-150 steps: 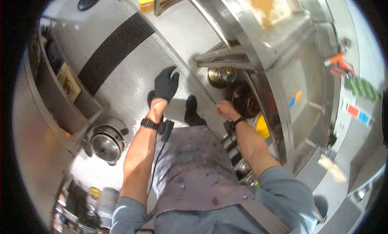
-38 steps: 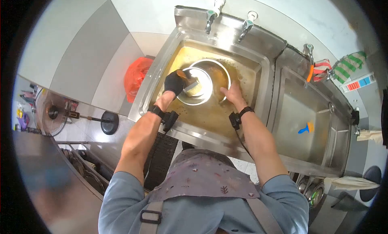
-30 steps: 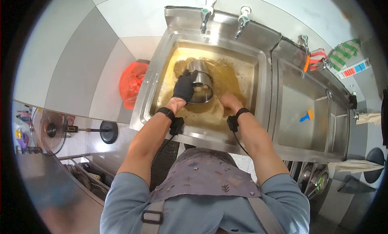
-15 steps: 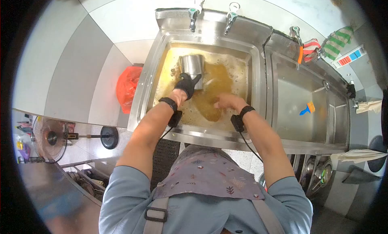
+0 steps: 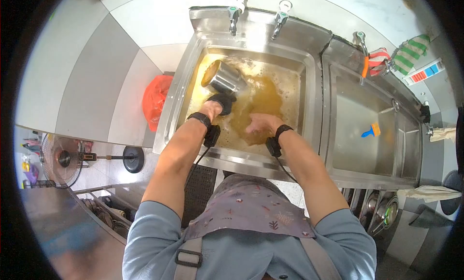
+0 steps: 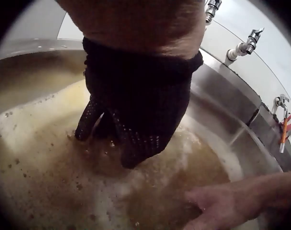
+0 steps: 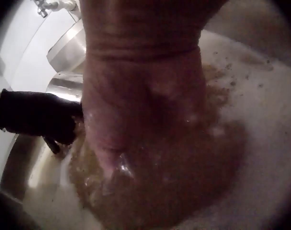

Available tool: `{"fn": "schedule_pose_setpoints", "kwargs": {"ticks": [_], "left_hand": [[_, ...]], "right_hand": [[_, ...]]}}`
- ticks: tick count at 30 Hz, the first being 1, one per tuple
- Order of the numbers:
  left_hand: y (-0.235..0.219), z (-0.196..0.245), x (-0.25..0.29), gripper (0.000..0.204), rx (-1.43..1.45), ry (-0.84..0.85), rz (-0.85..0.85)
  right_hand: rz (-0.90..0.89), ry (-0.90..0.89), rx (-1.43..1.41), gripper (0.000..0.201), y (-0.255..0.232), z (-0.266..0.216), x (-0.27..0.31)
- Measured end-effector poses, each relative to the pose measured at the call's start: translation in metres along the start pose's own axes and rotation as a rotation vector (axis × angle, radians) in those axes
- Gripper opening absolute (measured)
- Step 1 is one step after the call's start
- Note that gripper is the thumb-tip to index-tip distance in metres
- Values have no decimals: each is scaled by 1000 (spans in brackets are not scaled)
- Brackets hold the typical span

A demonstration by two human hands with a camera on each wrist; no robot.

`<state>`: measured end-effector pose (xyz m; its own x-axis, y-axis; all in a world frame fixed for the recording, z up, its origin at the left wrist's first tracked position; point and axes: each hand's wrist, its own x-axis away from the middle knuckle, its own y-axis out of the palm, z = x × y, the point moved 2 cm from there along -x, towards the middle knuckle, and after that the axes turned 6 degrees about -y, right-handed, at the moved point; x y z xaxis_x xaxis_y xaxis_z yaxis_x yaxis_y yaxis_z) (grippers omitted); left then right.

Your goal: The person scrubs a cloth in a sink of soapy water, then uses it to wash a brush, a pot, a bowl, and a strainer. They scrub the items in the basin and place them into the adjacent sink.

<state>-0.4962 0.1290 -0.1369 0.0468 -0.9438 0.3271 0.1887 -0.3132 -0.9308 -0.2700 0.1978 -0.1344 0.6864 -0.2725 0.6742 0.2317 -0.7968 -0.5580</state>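
My left hand (image 5: pixel 223 104), in a black glove, dips its fingers into murky brown water (image 5: pixel 263 98) in the left sink basin. In the left wrist view the glove (image 6: pixel 140 96) points downward and its fingertips are under the surface. My bare right hand (image 5: pixel 263 121) is also partly in the water, a little to the right; its fingertips are hidden there. A cylindrical stainless steel pot (image 5: pixel 225 78) lies tilted in the water just beyond the left hand, its mouth toward the back left. I cannot tell whether either hand holds something underwater.
Two taps (image 5: pixel 234 20) stand over the left basin's back edge. The right basin (image 5: pixel 353 149) holds a blue-and-orange brush (image 5: pixel 371 130). A red plastic bag (image 5: pixel 156 103) hangs left of the sink, and a fan (image 5: pixel 62 159) stands farther left.
Five seconds ago the hands were above the floor, away from the sink. The left hand has since tipped the pot and let go of it; the pot has turned, and both hands reach into water.
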Motion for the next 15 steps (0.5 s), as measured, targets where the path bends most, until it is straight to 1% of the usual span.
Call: {"fn": "schedule_pose_setpoints", "kwargs": {"ticks": [2,4,5,7,8,10,11,13,14,15], "left_hand": [[1,-8,-5,57,16,-5,15],[1,-16,-14,55,46,8,42],[1,-21,-20,54,68,28,76],[18,-41,-46,53,132,116,200],[30,-51,-59,53,162,173,272],[12,-47,-57,50,222,115,239],[4,-46,-54,49,244,75,231],[-6,-47,-54,47,267,-23,215],[-10,-49,-53,45,268,-84,204],[-13,-52,-52,44,275,-146,199]], "right_hand": [[-195,2,71,72,-5,-7,6],[8,-140,-386,40,-6,-4,16],[9,-140,-387,40,-13,-2,21],[100,-91,-536,37,-44,-6,47],[106,-86,-537,37,-58,0,55],[257,-3,-447,34,-86,18,68],[265,-3,-450,34,-93,25,74],[528,151,-229,33,-110,48,84],[534,150,-229,33,-108,57,84],[716,116,-147,37,-101,75,74]]}}
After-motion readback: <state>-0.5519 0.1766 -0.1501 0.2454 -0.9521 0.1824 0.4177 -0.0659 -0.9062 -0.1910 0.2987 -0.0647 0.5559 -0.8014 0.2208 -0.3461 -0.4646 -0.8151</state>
